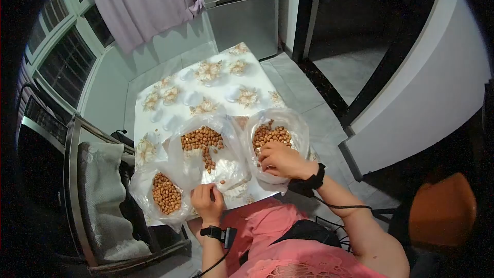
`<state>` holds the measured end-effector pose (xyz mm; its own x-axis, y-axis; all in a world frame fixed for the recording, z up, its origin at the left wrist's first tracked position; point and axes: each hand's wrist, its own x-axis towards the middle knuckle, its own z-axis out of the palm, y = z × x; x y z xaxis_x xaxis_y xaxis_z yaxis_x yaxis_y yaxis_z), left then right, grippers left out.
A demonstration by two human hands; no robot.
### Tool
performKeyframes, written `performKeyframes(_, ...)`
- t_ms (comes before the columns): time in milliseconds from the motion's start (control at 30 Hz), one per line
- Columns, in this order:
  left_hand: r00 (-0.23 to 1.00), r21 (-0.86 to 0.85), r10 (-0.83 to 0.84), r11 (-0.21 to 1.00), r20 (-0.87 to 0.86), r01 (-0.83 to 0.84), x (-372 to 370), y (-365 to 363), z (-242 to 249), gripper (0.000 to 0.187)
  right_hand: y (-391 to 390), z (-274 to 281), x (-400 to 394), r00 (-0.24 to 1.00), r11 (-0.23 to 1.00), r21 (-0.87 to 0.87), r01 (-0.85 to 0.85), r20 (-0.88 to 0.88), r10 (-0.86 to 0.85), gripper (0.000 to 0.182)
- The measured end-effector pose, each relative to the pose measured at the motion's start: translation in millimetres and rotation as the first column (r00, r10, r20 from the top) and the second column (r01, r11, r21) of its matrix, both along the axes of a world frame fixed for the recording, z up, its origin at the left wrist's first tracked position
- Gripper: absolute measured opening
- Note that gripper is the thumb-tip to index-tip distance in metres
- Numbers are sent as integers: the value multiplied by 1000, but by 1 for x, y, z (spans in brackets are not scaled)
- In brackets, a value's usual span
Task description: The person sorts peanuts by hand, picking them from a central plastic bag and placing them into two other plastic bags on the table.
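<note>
Three clear plastic bags of small brown nuts, which look like shelled peanuts, lie opened out on the table. My right hand [280, 159] reaches into the right bag [300, 123], its fingers curled down beside the nuts [270, 135]; what they hold is hidden. At the near edge of the middle bag [234, 167] rests my left hand [207, 203], fingers bent and together, their contents out of sight. A single nut [222, 181] lies just beyond it. More nuts [202, 139] spread across the middle bag. The left bag [141, 188] holds a pile of nuts [166, 195].
A flowered cloth covers the table [206, 90]. Behind it stand a grey fridge [244, 23] and a lilac curtain [139, 5]. A chair with a pale cloth [105, 190] is at the left, an orange seat [442, 208] at the right. Cables run from both wrist straps.
</note>
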<state>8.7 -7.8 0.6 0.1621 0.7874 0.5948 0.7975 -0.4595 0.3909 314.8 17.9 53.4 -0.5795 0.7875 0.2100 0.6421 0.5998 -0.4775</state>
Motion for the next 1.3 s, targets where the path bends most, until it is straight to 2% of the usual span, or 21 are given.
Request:
performKeyframes(133, 1000, 13, 17, 1000, 1, -17, 0, 1, -1, 9, -10, 14, 26, 1000, 999, -13, 30, -5, -30, 13)
performKeyframes(233, 1000, 16, 16, 1000, -5, -16, 0, 1, -1, 9, -18, 18, 40, 984, 984, 67, 166, -77, -161, 13)
performKeyframes(333, 1000, 26, 13, 1000, -13, -13, -1, 2, -1, 9, -25, 21, 43, 965, 965, 20, 260, -15, -260, 11)
performKeyframes(467, 1000, 31, 13, 999, -5, -13, 0, 2, 0, 8, -28, 22, 41, 961, 959, -65, 277, 40, -275, 10)
performKeyframes(633, 1000, 45, 4, 999, -4, -3, 0, 2, -1, 9, -27, 16, 30, 976, 968, -128, 214, 68, -207, 12)
performKeyframes(667, 1000, 46, 3, 999, -5, -3, 0, 2, 0, 9, -26, 14, 29, 976, 968, -128, 215, 67, -207, 12)
performKeyframes(733, 1000, 48, 4, 999, 3, -4, 1, 2, 1, 9, -25, 11, 27, 981, 981, -10, 192, -40, -192, 16)
performKeyframes(933, 1000, 42, 11, 999, -5, -11, 1, 2, 2, 8, -28, 24, 24, 954, 955, -17, 297, -33, -298, 24)
performKeyframes(1300, 1000, 48, 3, 999, 16, -4, 2, 2, 2, 7, -28, 19, 20, 947, 945, -65, 320, 30, -319, 21)
